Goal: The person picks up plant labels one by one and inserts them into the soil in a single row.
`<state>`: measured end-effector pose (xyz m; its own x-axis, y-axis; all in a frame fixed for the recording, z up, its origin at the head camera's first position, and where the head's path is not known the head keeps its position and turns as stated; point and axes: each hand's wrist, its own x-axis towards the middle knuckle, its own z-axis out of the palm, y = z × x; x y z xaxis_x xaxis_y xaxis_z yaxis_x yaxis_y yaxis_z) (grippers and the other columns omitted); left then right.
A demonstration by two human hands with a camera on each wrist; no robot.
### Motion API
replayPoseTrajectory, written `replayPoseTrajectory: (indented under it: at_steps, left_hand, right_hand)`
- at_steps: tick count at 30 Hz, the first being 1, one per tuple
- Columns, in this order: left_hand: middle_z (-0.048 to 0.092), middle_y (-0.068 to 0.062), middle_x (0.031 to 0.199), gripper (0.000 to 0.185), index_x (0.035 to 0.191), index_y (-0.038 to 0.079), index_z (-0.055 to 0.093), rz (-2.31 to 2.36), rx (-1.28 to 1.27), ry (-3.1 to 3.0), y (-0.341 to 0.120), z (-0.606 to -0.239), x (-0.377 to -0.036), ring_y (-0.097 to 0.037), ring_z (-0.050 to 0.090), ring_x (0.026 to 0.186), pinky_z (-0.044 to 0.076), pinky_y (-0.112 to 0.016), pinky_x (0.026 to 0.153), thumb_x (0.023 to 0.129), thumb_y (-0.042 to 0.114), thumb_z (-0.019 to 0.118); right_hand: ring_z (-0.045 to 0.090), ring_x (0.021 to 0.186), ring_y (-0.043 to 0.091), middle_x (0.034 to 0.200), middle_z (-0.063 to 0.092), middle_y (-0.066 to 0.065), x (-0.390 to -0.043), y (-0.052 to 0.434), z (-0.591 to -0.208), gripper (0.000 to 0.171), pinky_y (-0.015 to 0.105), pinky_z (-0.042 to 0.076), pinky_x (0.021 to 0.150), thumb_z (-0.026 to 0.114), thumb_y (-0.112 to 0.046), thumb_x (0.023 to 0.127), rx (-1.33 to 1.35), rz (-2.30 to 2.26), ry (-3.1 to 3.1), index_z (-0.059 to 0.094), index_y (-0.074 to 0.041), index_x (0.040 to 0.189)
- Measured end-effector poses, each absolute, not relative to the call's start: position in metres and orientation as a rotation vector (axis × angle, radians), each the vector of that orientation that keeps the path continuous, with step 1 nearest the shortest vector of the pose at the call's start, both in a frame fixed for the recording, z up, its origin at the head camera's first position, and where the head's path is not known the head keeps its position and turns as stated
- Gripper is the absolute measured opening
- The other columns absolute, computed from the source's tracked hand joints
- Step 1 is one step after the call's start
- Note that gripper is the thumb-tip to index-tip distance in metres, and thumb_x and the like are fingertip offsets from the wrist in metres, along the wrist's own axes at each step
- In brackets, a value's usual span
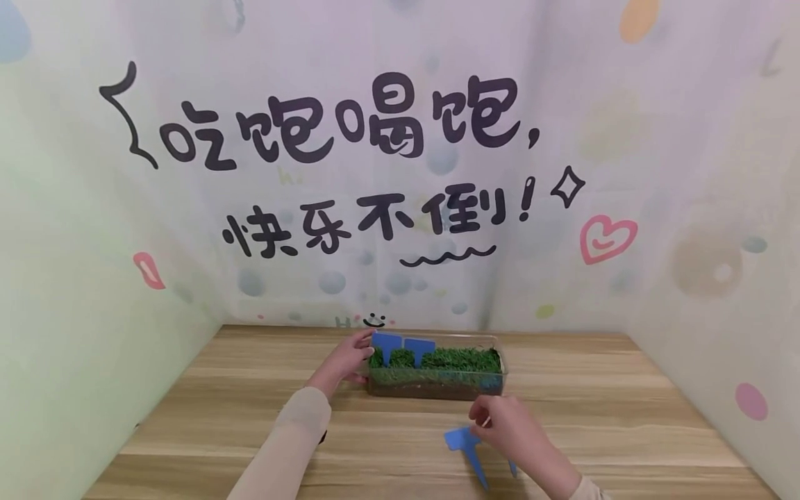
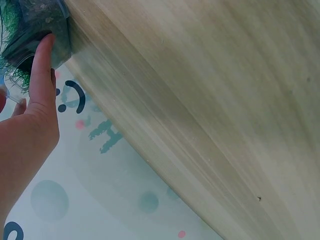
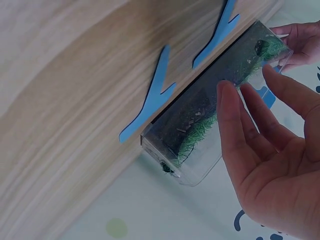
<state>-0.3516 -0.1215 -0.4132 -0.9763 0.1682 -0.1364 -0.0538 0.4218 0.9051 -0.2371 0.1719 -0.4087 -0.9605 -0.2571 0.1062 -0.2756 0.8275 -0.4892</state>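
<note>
Two blue tags [image 1: 465, 448] lie on the worktop [image 1: 625, 430] beneath the relaxed, empty right hand [image 1: 509, 427], while the left hand [image 1: 346, 361] steadies the grass-filled clear box [image 1: 437, 375] with straight fingers.

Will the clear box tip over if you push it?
Probably not: the box is long and low, lies flat on the table, and the left hand steadies one end. Its soil likely adds weight, so it would probably slide.
</note>
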Motion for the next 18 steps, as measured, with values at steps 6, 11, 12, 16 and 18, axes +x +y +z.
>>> replayPoseTrajectory:
  at_steps: [6, 11, 12, 16, 18]
  left_hand:
    - [0.033, -0.020, 0.160, 0.054, 0.157, 0.013, 0.031, 1.589, 0.087, 2.454, -0.1213, -0.4129, -0.3523, -0.042, 0.041, 0.142, 0.060, -0.041, 0.065, 0.106, 0.007, 0.044]
    - [0.032, -0.019, 0.161, 0.054, 0.157, 0.013, 0.032, 1.585, 0.091, 2.457, -0.1219, -0.4132, -0.3537, -0.044, 0.040, 0.142, 0.059, -0.039, 0.061, 0.105, 0.007, 0.045]
    - [0.032, -0.019, 0.161, 0.053, 0.157, 0.013, 0.033, 1.584, 0.092, 2.458, -0.1220, -0.4134, -0.3540, -0.044, 0.040, 0.142, 0.059, -0.039, 0.061, 0.105, 0.007, 0.045]
    - [0.030, -0.020, 0.162, 0.054, 0.157, 0.014, 0.032, 1.596, 0.088, 2.441, -0.1227, -0.4133, -0.3542, -0.045, 0.038, 0.143, 0.060, -0.041, 0.065, 0.105, 0.007, 0.045]
    - [0.030, -0.020, 0.162, 0.054, 0.157, 0.014, 0.032, 1.602, 0.089, 2.435, -0.1228, -0.4135, -0.3542, -0.045, 0.037, 0.143, 0.060, -0.042, 0.067, 0.105, 0.006, 0.044]
  right_hand:
    - [0.060, 0.067, 0.010, 0.072, 0.067, -0.003, -0.2358, 0.1734, -0.4138, 0.012, 0.022, 0.047, 0.057, 0.081, -0.008, 0.079, 0.491, 0.775, -2.953, 0.070, -0.008, 0.081]
    - [0.059, 0.067, 0.010, 0.073, 0.067, -0.002, -0.2345, 0.1739, -0.4156, 0.011, 0.022, 0.048, 0.058, 0.081, -0.008, 0.079, 0.515, 0.794, -2.952, 0.070, -0.008, 0.081]
    - [0.059, 0.067, 0.010, 0.073, 0.067, -0.002, -0.2342, 0.1740, -0.4157, 0.011, 0.022, 0.048, 0.058, 0.081, -0.008, 0.079, 0.518, 0.797, -2.957, 0.070, -0.008, 0.081]
    - [0.057, 0.067, 0.010, 0.073, 0.066, -0.003, -0.2333, 0.1742, -0.4154, 0.011, 0.023, 0.047, 0.058, 0.081, -0.009, 0.080, 0.520, 0.798, -2.981, 0.070, -0.008, 0.080]
    - [0.056, 0.066, 0.009, 0.072, 0.065, -0.003, -0.2331, 0.1742, -0.4159, 0.012, 0.023, 0.046, 0.057, 0.081, -0.009, 0.079, 0.515, 0.789, -2.992, 0.070, -0.009, 0.079]
